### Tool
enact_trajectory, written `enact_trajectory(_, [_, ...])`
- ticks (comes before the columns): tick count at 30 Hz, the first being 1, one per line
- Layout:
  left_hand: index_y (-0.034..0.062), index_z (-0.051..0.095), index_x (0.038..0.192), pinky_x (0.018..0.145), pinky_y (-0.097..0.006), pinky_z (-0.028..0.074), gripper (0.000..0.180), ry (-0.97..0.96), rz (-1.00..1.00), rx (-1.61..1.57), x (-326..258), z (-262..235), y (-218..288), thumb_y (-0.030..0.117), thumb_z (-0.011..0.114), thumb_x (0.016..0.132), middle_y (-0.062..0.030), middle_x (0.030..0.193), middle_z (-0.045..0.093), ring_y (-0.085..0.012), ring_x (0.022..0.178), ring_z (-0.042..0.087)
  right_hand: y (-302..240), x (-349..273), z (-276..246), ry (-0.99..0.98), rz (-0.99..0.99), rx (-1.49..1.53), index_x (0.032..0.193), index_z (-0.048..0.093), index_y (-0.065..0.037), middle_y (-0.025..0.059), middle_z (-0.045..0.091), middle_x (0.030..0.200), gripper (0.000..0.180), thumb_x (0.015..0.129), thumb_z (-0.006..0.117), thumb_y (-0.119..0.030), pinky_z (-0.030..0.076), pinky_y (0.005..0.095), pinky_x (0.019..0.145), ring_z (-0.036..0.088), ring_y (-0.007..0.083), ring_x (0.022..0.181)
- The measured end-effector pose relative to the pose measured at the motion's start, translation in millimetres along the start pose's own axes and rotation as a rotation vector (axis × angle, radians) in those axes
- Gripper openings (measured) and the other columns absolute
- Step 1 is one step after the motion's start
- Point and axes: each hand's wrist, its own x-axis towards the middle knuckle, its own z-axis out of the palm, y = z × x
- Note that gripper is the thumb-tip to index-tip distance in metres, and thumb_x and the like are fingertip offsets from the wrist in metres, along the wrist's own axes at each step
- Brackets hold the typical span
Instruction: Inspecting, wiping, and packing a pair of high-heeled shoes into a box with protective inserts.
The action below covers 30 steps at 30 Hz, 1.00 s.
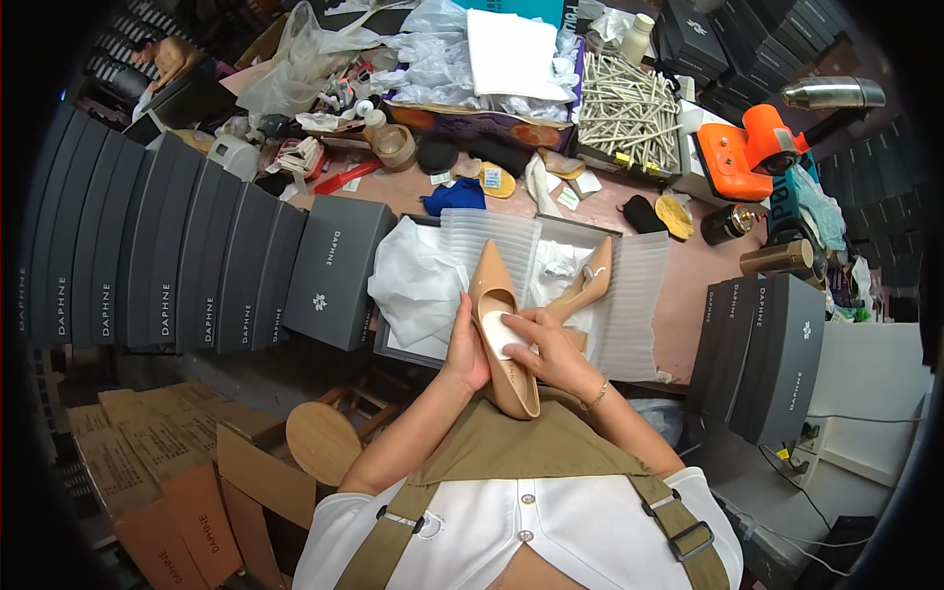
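A beige pointed-toe pump (pixel 511 388) is held in front of my body, its toe pointing away from me. My left hand (pixel 466 346) is wrapped around its left side. My right hand (pixel 554 352) has its fingers inside the shoe opening, gripping a white pad (pixel 499 332). Whether the pad is paper or cloth I cannot tell. Beyond my hands lies an open dark shoebox (pixel 602 236) with a matching beige pump (pixel 590 278) in its right part. White tissue paper (pixel 418 280) spills over its left side. Ribbed translucent foam sheets (pixel 637 305) drape over its edges.
Dark shoeboxes (pixel 182 246) stand in a row at left, more (pixel 762 354) at right. A tray of pale sticks (pixel 629 108), an orange tool (pixel 742 152) and a carton of white wrapping (pixel 472 118) line the back. Brown cartons (pixel 147 452) and a round stool (pixel 323 442) are lower left.
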Motion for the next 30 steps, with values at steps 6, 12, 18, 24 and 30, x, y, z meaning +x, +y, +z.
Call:
enact_trajectory(6, [0.0078,0.045,0.128,0.093,-0.040,0.046,0.064,-0.015,-0.065,0.104,8.8,4.3,-8.8,0.061,0.037,0.092,-0.0108,0.118,0.055,-0.0246,0.108,0.055,-20.7,-2.3,-28.4,-0.150,-0.085,-0.308,0.108,0.063,-0.008,0.0130,0.060,0.093,0.035,0.076,0.070,-0.018,0.047,0.0396,0.068,0.058,0.0313,0.078])
enact_trajectory(12, [0.0090,0.047,0.126,0.093,-0.039,0.046,0.062,0.059,-0.068,0.146,5.1,6.9,-11.8,0.060,0.039,0.092,-0.0090,0.119,0.056,-0.0225,0.109,0.055,-27.2,-7.2,4.9,-0.111,-0.043,-0.255,0.077,0.060,-0.002,0.0142,0.056,0.069,0.011,0.079,0.055,-0.012,0.049,0.0419,0.060,0.060,0.0332,0.065])
enact_trajectory(18, [0.0091,0.046,0.128,0.098,-0.040,0.042,0.063,0.081,-0.037,0.133,2.2,-1.0,-7.6,0.061,0.037,0.092,-0.0096,0.121,0.055,-0.0232,0.113,0.053,-16.6,12.3,11.2,-0.003,-0.109,-0.337,0.074,0.060,-0.004,0.0117,0.057,0.071,0.008,0.074,0.057,-0.011,0.048,0.0394,0.060,0.060,0.0300,0.068])
enact_trajectory(24, [0.0099,0.046,0.127,0.097,-0.038,0.043,0.059,0.076,-0.017,0.105,0.1,-3.1,-1.5,0.058,0.035,0.094,-0.0069,0.120,0.055,-0.0207,0.113,0.052,-21.7,8.8,6.4,-0.052,-0.189,-0.420,0.077,0.061,-0.006,0.0100,0.055,0.077,0.007,0.075,0.057,-0.011,0.048,0.0369,0.059,0.059,0.0256,0.068])
enact_trajectory(30, [0.0087,0.044,0.128,0.098,-0.037,0.042,0.059,0.044,0.019,0.095,1.8,3.5,-0.5,0.057,0.035,0.095,-0.0070,0.123,0.052,-0.0200,0.114,0.050,-3.1,22.3,12.6,0.219,-0.155,-0.325,0.092,0.059,-0.006,0.0088,0.055,0.084,0.015,0.077,0.060,-0.008,0.050,0.0333,0.056,0.060,0.0241,0.068])
